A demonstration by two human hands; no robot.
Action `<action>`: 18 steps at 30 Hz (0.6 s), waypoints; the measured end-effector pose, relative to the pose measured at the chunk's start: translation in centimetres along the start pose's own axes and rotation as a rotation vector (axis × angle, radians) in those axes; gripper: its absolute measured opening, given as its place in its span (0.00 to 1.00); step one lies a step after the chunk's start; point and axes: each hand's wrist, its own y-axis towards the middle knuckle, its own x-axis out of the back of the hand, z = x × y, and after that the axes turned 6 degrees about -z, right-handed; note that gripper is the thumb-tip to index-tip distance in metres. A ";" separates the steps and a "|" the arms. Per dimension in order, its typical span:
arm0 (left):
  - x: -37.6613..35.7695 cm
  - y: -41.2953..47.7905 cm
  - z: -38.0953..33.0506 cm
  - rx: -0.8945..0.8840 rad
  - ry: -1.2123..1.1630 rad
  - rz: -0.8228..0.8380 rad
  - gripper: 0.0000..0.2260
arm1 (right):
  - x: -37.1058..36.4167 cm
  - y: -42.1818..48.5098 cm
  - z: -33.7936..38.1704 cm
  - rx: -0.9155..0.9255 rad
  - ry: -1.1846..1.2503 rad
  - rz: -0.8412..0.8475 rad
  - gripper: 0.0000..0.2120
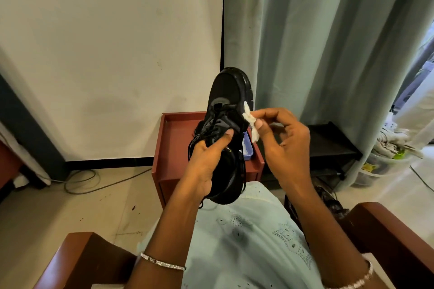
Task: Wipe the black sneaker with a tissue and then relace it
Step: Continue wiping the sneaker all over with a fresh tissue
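Above the person's lap I see the black sneaker (225, 91) raised toe-up, its heel end gripped by the left hand (204, 164), whose fingers wrap the collar while the thumb presses on the laces (215, 124). Just right of it, the right hand (288, 143) pinches a crumpled white tissue (250, 119) between thumb and forefinger, touching the shoe's right sole edge; its other fingers curl loosely. Behind the sneaker, a small blue tub (248, 151) sits on the red side table (169, 148) and holds something white, partly hidden. A clear plastic tub (373, 171) stands by the curtain; I cannot make out its contents.
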 end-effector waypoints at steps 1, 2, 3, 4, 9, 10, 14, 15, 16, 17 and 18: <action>-0.1 0.0 -0.2 0.032 -0.059 -0.005 0.16 | 0.1 -1.0 0.3 -0.007 0.004 0.025 0.05; 0.0 0.1 -0.3 0.068 -0.117 0.000 0.18 | 0.2 -2.1 0.4 -0.007 -0.007 0.055 0.06; 0.0 -0.1 -0.5 0.120 -0.185 0.018 0.19 | 0.1 -3.2 0.5 0.009 -0.041 0.079 0.06; 0.0 -0.2 -0.8 0.178 -0.258 0.046 0.20 | -0.1 -4.1 0.5 0.042 -0.096 0.093 0.07; 0.1 -0.7 -1.3 0.266 -0.438 0.149 0.27 | -1.3 -6.7 0.3 0.152 -0.297 0.100 0.06; 0.2 -0.8 -1.3 0.277 -0.466 0.167 0.28 | -1.6 -6.7 0.2 0.177 -0.318 0.096 0.07; -0.1 -1.7 -0.9 0.284 -0.542 0.210 0.28 | -2.7 -5.1 -0.2 0.197 -0.373 0.087 0.07; -0.2 -1.9 -0.7 0.274 -0.538 0.207 0.27 | -2.9 -4.5 -0.4 0.177 -0.378 0.091 0.07; -0.3 -1.8 -0.4 0.266 -0.537 0.207 0.26 | -3.1 -4.1 -0.5 0.157 -0.378 0.100 0.07; -0.3 -1.8 -0.3 0.268 -0.553 0.208 0.25 | -3.2 -3.8 -0.5 0.145 -0.377 0.116 0.07; -0.2 -1.7 -0.1 0.272 -0.574 0.202 0.24 | -3.2 -3.7 -0.5 0.143 -0.377 0.136 0.08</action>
